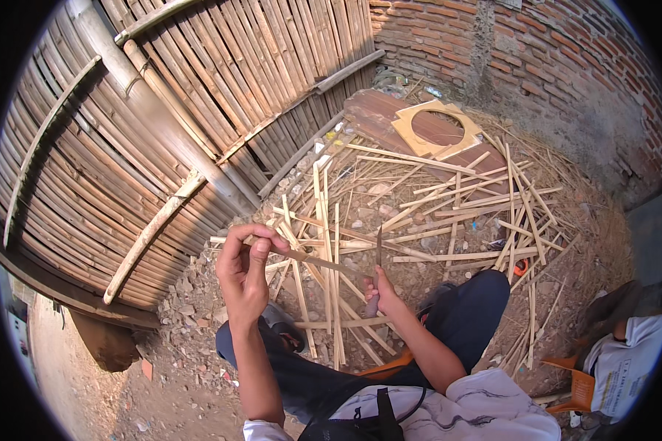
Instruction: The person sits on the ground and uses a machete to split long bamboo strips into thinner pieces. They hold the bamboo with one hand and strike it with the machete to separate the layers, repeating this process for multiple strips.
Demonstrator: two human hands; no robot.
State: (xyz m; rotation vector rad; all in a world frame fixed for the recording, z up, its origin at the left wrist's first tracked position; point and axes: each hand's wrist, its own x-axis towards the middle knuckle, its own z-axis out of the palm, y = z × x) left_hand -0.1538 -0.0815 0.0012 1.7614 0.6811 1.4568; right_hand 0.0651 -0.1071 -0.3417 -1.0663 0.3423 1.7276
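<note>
My left hand (pixel 244 268) is raised in front of me, its thumb and fingers pinching one end of a thin bamboo strip (pixel 312 259). The strip slants down to the right, and its far end meets my right hand (pixel 382 292). That hand is closed around the handle of a knife (pixel 379 250), whose narrow dark blade points up and away from me. The strip passes close to the blade's base; whether the edge touches it is too small to tell. Below and beyond both hands, many pale bamboo strips (pixel 329 294) lie crossed on the ground.
A bamboo-slat wall (pixel 191 88) stands on the left, a brick wall (pixel 559 73) at the back right. A yellowish board with a round hole (pixel 406 130) rests on a brown panel (pixel 371 114). An orange ring (pixel 521 266) lies by my right knee; a white sack (pixel 629 364) is at the right.
</note>
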